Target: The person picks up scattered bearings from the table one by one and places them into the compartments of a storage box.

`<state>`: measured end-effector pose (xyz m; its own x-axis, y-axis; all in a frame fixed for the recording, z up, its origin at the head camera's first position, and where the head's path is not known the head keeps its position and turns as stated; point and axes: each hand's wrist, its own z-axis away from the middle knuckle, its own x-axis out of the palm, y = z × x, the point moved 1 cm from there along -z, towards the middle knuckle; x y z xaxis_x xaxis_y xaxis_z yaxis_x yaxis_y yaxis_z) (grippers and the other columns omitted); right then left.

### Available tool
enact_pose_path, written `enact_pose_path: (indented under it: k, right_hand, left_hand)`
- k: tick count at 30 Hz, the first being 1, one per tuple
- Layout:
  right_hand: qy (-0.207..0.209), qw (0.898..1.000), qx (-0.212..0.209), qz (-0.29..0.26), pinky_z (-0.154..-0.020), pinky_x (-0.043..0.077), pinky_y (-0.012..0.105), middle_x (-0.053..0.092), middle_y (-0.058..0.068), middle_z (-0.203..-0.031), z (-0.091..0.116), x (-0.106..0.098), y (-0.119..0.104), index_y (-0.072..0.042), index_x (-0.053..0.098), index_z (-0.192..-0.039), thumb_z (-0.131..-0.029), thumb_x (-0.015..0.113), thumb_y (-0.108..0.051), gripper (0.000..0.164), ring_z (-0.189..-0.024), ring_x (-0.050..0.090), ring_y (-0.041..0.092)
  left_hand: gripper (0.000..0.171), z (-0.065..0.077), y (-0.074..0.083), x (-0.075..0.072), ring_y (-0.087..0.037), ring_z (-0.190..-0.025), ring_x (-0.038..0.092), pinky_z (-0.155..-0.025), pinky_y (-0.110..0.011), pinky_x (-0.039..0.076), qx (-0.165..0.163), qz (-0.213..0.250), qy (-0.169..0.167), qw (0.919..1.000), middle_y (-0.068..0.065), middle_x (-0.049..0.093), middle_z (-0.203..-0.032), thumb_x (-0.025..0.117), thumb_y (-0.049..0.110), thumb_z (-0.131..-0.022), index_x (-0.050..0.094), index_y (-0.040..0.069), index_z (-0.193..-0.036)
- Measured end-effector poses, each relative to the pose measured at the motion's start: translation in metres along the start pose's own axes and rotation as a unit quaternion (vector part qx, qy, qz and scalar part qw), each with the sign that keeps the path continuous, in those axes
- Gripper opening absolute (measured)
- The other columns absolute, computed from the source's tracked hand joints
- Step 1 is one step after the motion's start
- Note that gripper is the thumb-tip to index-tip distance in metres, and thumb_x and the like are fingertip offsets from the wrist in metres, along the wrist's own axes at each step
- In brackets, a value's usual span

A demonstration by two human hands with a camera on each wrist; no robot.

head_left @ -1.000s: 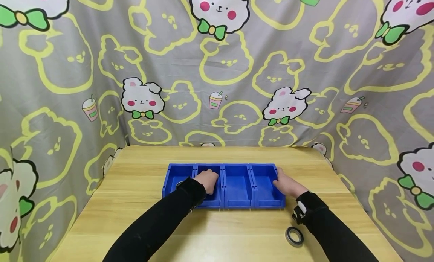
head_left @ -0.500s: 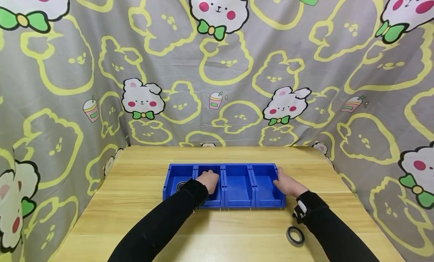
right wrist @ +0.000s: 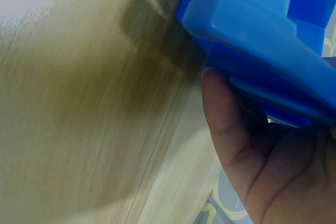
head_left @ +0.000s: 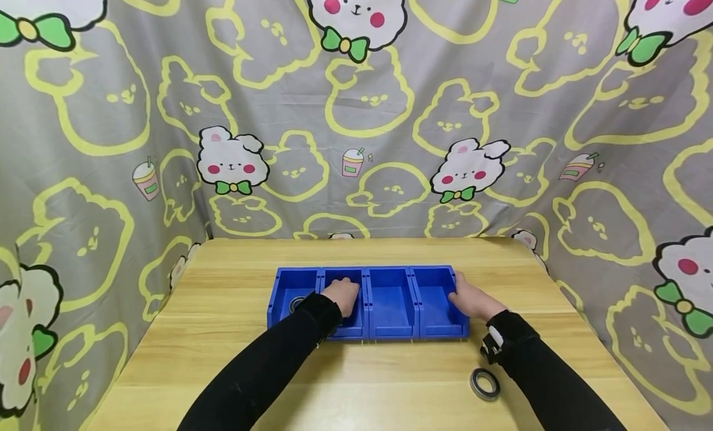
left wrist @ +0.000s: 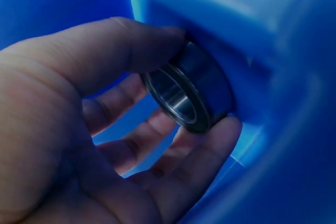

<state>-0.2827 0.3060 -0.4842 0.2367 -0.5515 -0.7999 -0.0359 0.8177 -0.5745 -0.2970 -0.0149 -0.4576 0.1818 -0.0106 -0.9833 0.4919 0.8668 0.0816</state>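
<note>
In the left wrist view, my left hand [left wrist: 121, 108] holds a bearing [left wrist: 212, 85], a dark ring with a shiny inner bore, between thumb and fingers. This hand [head_left: 342, 295] reaches down into the second blue bin from the left in the head view, where the bearing is hidden. My right hand [head_left: 473, 300] grips the outer side wall of the rightmost blue bin [head_left: 442, 329]. In the right wrist view the thumb [right wrist: 223, 108] lies against the wall below the rim, and the other fingers are mostly hidden.
Several blue bins stand joined in a row on the wooden table [head_left: 390, 387]. Another bearing [head_left: 298, 303] lies in the leftmost bin, partly behind the left sleeve. A loose bearing [head_left: 484, 384] lies on the table near the right forearm. A patterned curtain [head_left: 356, 109] surrounds the table.
Both hands stay in nearly the same places. The head view has shifted slightly.
</note>
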Motion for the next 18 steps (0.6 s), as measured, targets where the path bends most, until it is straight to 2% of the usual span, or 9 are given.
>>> enact_pose_path:
  k: [8,12,18]
  right_hand:
    - [0.018,1.0,-0.022,0.009,-0.107,0.033,0.062,0.038,0.05,-0.134,0.001,0.0,-0.001,0.021,0.011,-0.142,-0.098,0.044,-0.004,0.06,-0.127,0.044,0.056]
    - [0.018,1.0,-0.022,0.01,-0.107,0.033,0.062,0.04,0.05,-0.132,0.002,0.0,-0.002,0.021,0.01,-0.141,-0.098,0.044,-0.004,0.06,-0.126,0.045,0.055]
    - [0.014,1.0,-0.017,0.012,-0.108,0.032,0.062,0.038,0.05,-0.134,0.002,0.0,-0.003,0.02,0.008,-0.143,-0.099,0.043,-0.005,0.061,-0.128,0.043,0.055]
  left_hand:
    - [0.047,-0.004,-0.001,-0.001,-0.033,-0.119,0.056,-0.097,-0.04,0.048,-0.018,0.028,-0.034,0.9989,-0.018,0.06,-0.126,0.072,0.007,-0.087,0.061,0.007,-0.133]
    - [0.048,-0.001,-0.004,-0.007,-0.03,-0.114,0.058,-0.093,-0.038,0.049,-0.003,0.045,-0.024,0.9987,-0.016,0.06,-0.122,0.074,0.005,-0.085,0.061,0.007,-0.132]
    - [0.038,0.007,-0.017,-0.028,-0.019,-0.099,0.058,-0.085,-0.034,0.05,0.027,0.11,-0.002,0.9936,-0.011,0.063,-0.122,0.075,0.003,-0.086,0.066,0.006,-0.123]
